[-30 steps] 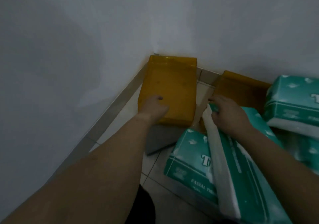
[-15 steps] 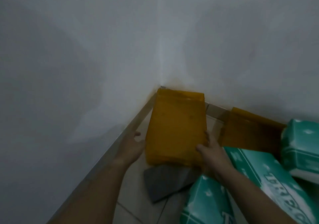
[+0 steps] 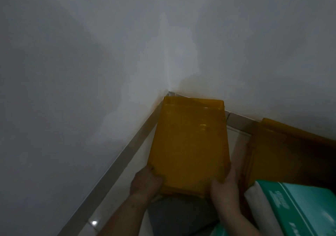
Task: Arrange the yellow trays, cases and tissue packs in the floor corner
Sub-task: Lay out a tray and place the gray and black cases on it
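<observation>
White wall corner (image 3: 168, 72), left hand (image 3: 145, 181) and right hand (image 3: 224, 186) gripping yellow tray (image 3: 189, 141), tissue pack (image 3: 300, 205) lettering unreadable

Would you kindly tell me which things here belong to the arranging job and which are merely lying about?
Job: corner yellow tray, gripped by left hand and right hand; second yellow tray; green tissue pack.
Lying about: grey flat piece under that tray's near end, possibly a case.

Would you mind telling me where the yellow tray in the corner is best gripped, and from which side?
Grip the yellow tray at its two near corners, coming from the near side, where the left hand and right hand hold it; its far end sits in the wall corner.
</observation>
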### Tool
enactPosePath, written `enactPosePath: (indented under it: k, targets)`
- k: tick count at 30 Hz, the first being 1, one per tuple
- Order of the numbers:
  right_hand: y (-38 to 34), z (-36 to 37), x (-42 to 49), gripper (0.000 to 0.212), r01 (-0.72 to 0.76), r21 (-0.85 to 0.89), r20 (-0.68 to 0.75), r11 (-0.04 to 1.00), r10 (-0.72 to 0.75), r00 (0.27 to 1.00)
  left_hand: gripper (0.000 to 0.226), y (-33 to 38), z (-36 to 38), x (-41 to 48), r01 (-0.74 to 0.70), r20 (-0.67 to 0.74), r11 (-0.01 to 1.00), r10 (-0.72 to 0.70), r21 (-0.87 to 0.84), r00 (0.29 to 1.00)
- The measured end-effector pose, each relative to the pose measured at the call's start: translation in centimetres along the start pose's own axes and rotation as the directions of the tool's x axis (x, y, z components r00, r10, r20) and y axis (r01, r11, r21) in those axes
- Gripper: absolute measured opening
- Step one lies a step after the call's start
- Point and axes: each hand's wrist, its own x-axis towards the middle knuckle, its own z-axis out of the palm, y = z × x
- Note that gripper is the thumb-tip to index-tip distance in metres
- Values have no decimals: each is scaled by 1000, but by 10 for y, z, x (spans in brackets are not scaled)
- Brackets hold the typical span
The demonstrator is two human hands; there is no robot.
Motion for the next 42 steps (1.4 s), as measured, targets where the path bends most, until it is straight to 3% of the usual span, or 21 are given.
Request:
enactPosePath:
  k: [6, 11, 17, 20, 26, 30, 33, 36, 39, 42]
  targets:
    - [1, 5, 1, 55, 132, -43, 61, 990, -129, 990, 9, -1, -14, 15, -30, -80, 997, 24, -74, 997]
    - [-3, 21, -1, 54, 199, -27, 82, 980, -197, 977, 75, -34, -20, 51, -230, -146, 963, 210, -137, 967]
    - [2, 52, 9, 54, 228, -30, 105, 973, -224, 969, 54, -20, -31, 43, -383, -141, 848, 356, -366, 924]
    - [2, 59, 8, 55, 244, -8, 128, 970, -241, 962, 44, -21, -26, 45, -418, -148, 842, 391, -341, 908]
    - [-1, 69, 18, 59, 290, 18, 144, 957, -289, 946, 40, -37, -21, 49, -306, -128, 929, 284, -207, 950]
    - [5, 63, 21, 59, 306, 29, 197, 952, -305, 932, 51, -45, -27, 40, -301, -96, 950, 294, -79, 951]
    - [8, 58, 18, 67, 292, 51, 244, 955, -295, 924, 60, -57, -37, 44, -130, 15, 987, 129, 95, 992]
    - [20, 60, 7, 81, 135, 150, 251, 979, -170, 953, 85, -73, -46, 51, -39, 121, 963, 6, 268, 993]
    - [43, 72, -4, 96, -194, 83, 228, 977, 171, 959, 78, -86, -44, 55, 48, 97, 971, -72, 233, 993]
    - [59, 85, -12, 86, -289, -38, 301, 956, 287, 909, 81, -99, -42, 56, 124, 56, 984, -132, 126, 990]
